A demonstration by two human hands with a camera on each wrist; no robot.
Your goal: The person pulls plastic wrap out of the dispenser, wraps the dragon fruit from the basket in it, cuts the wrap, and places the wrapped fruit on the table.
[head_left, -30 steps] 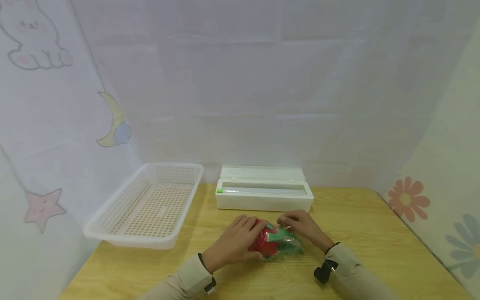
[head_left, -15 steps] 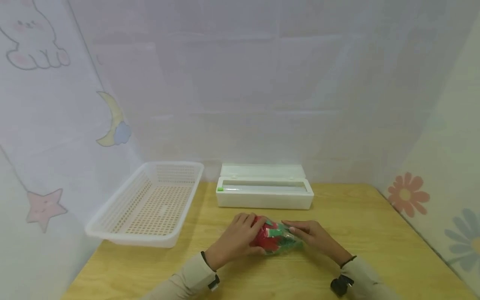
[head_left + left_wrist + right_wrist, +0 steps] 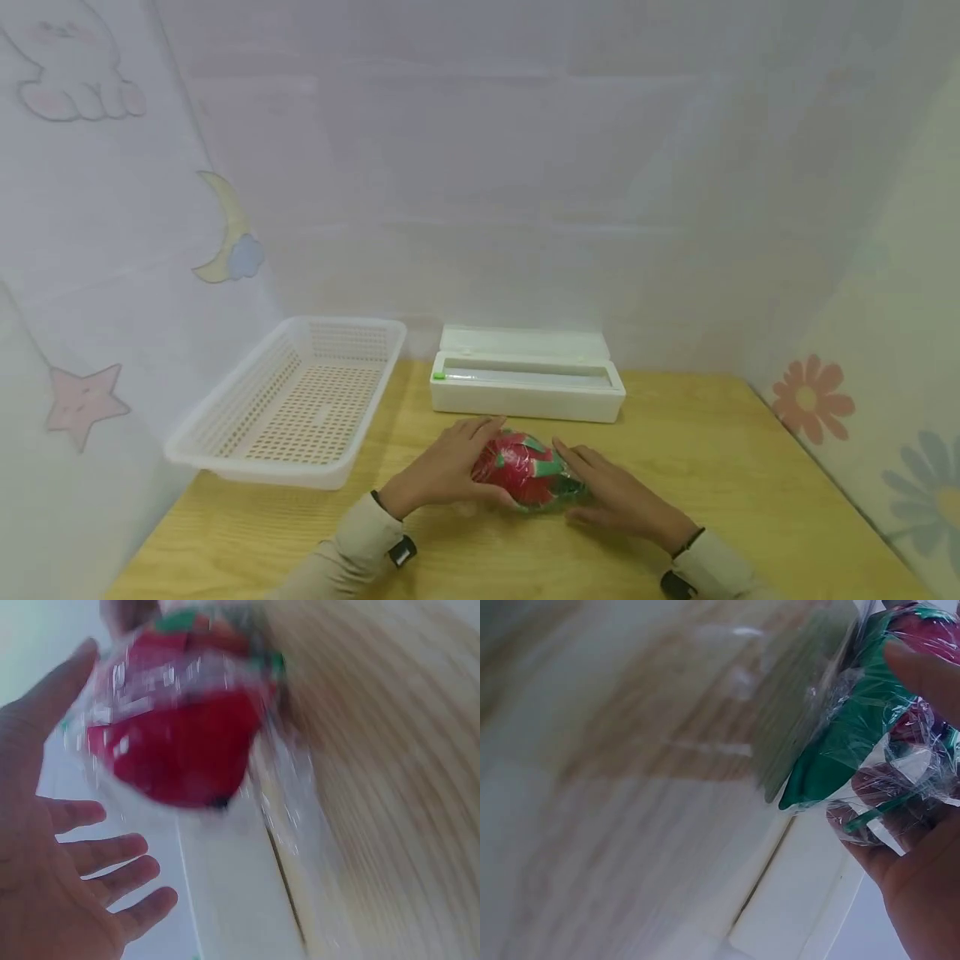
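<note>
A dragon fruit (image 3: 521, 473), red with green scales, lies between both hands on the wooden table, covered in clear cling film (image 3: 292, 795). On its left side is my left hand (image 3: 438, 468), thumb and fingers spread apart; in the left wrist view the fingers are loose and stand off the red end. My right hand (image 3: 626, 500) holds the green leafy end, thumb on one side and fingers on the other. In the right wrist view, the wrinkled film lies over those fingers (image 3: 877, 802), and a green scale (image 3: 840, 757) points out from the fruit.
Behind the fruit stands a white cling film box (image 3: 525, 402), its lid raised and a green slider (image 3: 439, 376) at the left end. A white perforated basket (image 3: 341, 477) sits at the table's left. Printed cloth walls close off the back and sides.
My right hand has moved from above the leafy end round to its right side. The left hand has loosened and shifted left, showing more of the fruit's red end.
</note>
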